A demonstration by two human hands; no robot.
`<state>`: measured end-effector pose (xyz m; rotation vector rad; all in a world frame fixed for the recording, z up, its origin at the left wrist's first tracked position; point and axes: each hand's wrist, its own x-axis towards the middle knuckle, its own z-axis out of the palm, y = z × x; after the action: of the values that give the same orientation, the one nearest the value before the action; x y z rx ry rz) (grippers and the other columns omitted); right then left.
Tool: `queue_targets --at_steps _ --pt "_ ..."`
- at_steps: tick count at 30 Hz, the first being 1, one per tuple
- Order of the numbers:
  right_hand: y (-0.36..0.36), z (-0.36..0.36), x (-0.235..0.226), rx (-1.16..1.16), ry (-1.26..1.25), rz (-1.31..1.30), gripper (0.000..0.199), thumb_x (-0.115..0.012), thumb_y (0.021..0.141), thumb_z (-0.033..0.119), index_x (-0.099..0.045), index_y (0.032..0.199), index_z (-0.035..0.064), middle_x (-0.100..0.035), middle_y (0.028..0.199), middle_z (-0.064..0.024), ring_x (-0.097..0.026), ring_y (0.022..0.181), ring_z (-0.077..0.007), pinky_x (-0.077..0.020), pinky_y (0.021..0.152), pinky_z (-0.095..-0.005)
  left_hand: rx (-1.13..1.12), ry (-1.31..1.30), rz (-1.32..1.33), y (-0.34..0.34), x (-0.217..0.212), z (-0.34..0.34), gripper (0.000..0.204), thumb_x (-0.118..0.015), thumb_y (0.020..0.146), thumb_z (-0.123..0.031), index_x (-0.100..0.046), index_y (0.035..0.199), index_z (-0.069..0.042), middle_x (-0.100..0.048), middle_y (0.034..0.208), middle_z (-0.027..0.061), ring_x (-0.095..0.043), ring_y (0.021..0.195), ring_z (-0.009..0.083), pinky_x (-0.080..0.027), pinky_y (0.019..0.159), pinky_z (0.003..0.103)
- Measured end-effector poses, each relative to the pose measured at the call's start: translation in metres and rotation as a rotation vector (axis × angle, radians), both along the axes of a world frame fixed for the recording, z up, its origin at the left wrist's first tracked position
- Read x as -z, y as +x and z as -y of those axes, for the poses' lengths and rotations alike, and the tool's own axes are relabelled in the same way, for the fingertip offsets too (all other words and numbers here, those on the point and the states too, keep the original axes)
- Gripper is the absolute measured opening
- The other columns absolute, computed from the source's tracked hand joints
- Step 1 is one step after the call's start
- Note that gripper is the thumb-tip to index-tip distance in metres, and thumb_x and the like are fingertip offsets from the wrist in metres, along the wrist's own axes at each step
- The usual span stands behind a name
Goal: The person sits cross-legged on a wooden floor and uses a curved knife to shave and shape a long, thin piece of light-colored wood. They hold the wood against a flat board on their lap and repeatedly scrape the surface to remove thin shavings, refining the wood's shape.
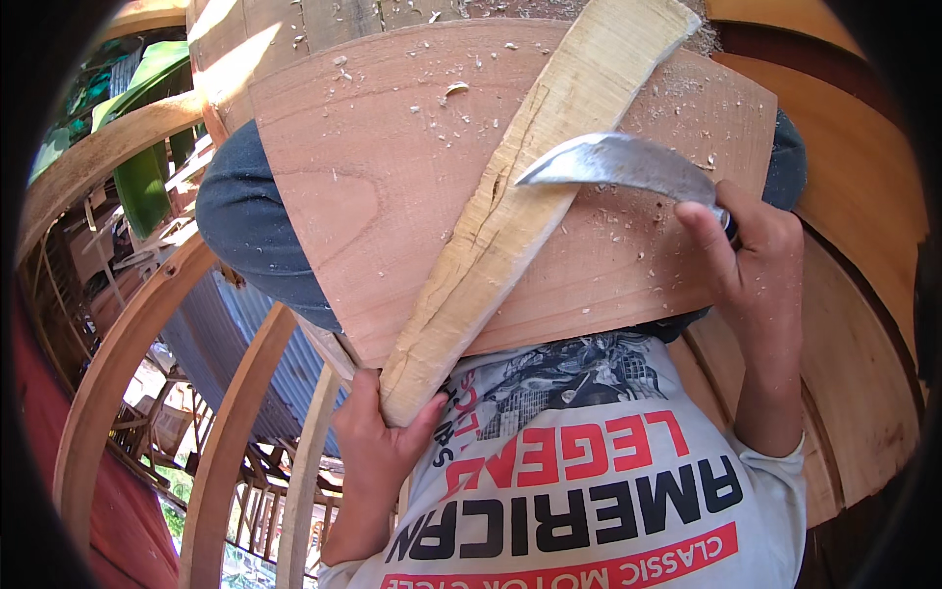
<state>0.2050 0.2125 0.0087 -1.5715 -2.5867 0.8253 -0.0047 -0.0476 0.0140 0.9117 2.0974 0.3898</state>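
Note:
A long, pale piece of wood [500, 211] with a rough, cracked face lies slantwise over a reddish board [383, 177] on my lap. Its near end is gripped by my left hand [383, 432], thumb on one side and fingers on the other. My right hand [751, 250] is closed round the handle of a curved, sickle-like knife [628, 162]; the handle is mostly hidden in the fist. The blade points left, and its tip overlaps the middle of the pale wood. From this view I cannot tell whether the edge touches it.
Wood shavings [456, 88] are scattered over the board. On the left stand curved wooden railing posts [240, 402], with corrugated metal sheets [221, 324] and a green leaf [142, 187] beyond. Curved wooden planks [854, 344] close in on the right. My jeans-clad knee [260, 216] juts out beside the board.

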Motion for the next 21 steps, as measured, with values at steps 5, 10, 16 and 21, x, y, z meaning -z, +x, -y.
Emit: queue_targets --at_steps 5,10,16,21 --pt "-0.009 0.005 0.008 -0.187 0.024 0.060 0.042 -0.068 0.084 0.036 -0.052 0.070 -0.0007 -0.047 0.057 -0.0179 -0.043 0.047 -0.0320 -0.0368 0.046 -0.0331 0.008 -0.035 -0.014 0.001 -0.006 -0.005 0.046 -0.078 0.074 -0.030 -0.048 0.088 0.001 -0.054 0.066 0.0136 -0.056 0.060 0.0163 -0.045 0.056 0.028" --pt "-0.004 -0.009 0.019 -0.054 0.164 0.073 0.050 -0.068 0.080 0.051 -0.061 0.068 0.0033 -0.050 0.050 -0.0130 -0.051 0.043 -0.0266 -0.0396 0.043 -0.0346 0.000 -0.018 0.010 0.000 -0.005 -0.013 0.045 -0.079 0.073 -0.030 -0.048 0.087 0.000 -0.055 0.068 0.0135 -0.056 0.061 0.0157 -0.044 0.057 0.028" --pt "0.016 -0.042 0.019 0.208 0.082 0.098 0.052 -0.065 0.083 0.049 -0.063 0.072 -0.0012 -0.049 0.049 -0.0123 -0.048 0.041 -0.0228 -0.0363 0.044 -0.0343 0.014 0.013 0.005 0.000 -0.005 -0.006 0.047 -0.082 0.071 -0.031 -0.052 0.088 0.000 -0.061 0.067 0.0170 -0.064 0.059 0.0292 -0.048 0.052 0.032" --pt "0.000 -0.009 0.004 0.000 0.034 0.028 0.047 -0.070 0.080 0.045 -0.062 0.069 0.0000 -0.049 0.049 -0.0114 -0.048 0.042 -0.0235 -0.0373 0.044 -0.0333 -0.033 0.005 0.044 0.005 -0.006 -0.007 0.047 -0.081 0.072 -0.033 -0.051 0.088 0.000 -0.061 0.068 0.0170 -0.065 0.060 0.0290 -0.048 0.053 0.032"
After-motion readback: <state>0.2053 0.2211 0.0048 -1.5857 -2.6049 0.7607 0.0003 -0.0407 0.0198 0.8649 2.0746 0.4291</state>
